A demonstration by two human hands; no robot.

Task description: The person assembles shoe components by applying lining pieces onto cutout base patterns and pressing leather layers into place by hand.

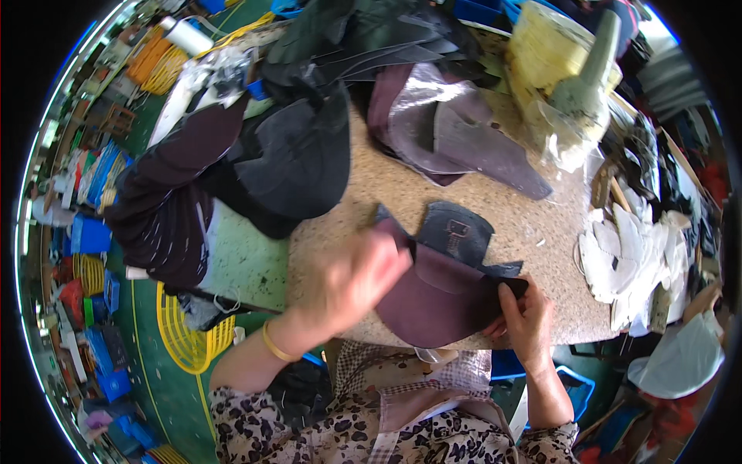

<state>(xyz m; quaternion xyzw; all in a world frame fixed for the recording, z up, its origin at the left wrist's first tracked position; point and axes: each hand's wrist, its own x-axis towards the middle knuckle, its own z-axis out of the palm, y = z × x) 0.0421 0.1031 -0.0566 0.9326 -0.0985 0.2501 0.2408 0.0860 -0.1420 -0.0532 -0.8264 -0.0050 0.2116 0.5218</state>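
I have my left hand (352,278) pressed down on the left edge of a maroon cut piece of leather (433,298), fingers curled over it and gripping it against the speckled worktable (533,224). My right hand (525,317) pinches the same piece at its right corner, thumb on top, near the table's front edge. A darker, nearly black leather piece (456,228) with a stamped mark lies under and just behind the maroon one, touching it. A gold bangle (274,344) sits on my left wrist. Further back on the table I see a pile of maroon and grey leather pieces partly covered by a clear plastic bag (421,116). To the left, a stack of black leather pieces (297,155) hangs over the table edge, beside a dark purple stack (166,201). A heap of white cut pieces (630,263) sits at the right edge of the table, and a yellow basket (185,332) stands on the floor below left.
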